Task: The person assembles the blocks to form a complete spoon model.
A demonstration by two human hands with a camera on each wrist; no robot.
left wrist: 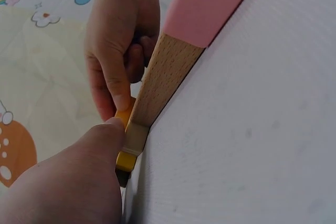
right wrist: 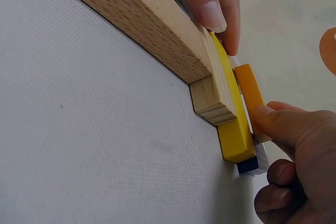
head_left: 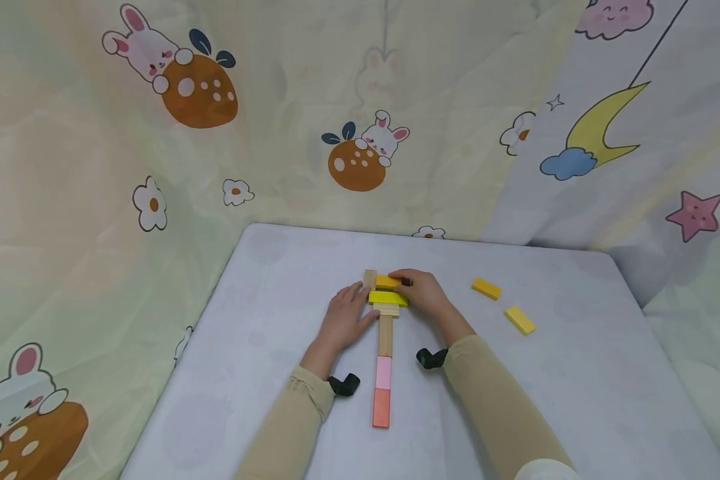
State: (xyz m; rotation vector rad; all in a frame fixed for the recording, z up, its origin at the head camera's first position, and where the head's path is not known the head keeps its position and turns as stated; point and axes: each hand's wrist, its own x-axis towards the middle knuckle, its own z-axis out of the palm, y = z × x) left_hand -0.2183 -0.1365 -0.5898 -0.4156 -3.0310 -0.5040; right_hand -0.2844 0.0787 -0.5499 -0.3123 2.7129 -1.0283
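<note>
My right hand (head_left: pixel 425 293) pinches an orange-yellow block (right wrist: pixel 249 90) between thumb and fingers, just beyond a bright yellow block (head_left: pixel 387 299) lying crosswise. A dark blue block (right wrist: pixel 251 165) sits by the yellow block's right end, partly hidden by that hand in the head view. My left hand (head_left: pixel 343 317) rests at the row's left side, fingers extended. Its thumb (right wrist: pixel 211 15) is by the left end of the yellow block and a short pale wooden block (head_left: pixel 387 309). Another pale wooden block (head_left: pixel 370 279) stands near the left fingertips.
Toward me runs a line of blocks: a plain wooden block (head_left: pixel 385 335), a pink one (head_left: pixel 383 372) and a coral one (head_left: pixel 381 408). Two loose yellow blocks (head_left: pixel 486 289) lie to the right on the white table (head_left: pixel 600 400). A patterned cloth (head_left: pixel 288 133) hangs behind.
</note>
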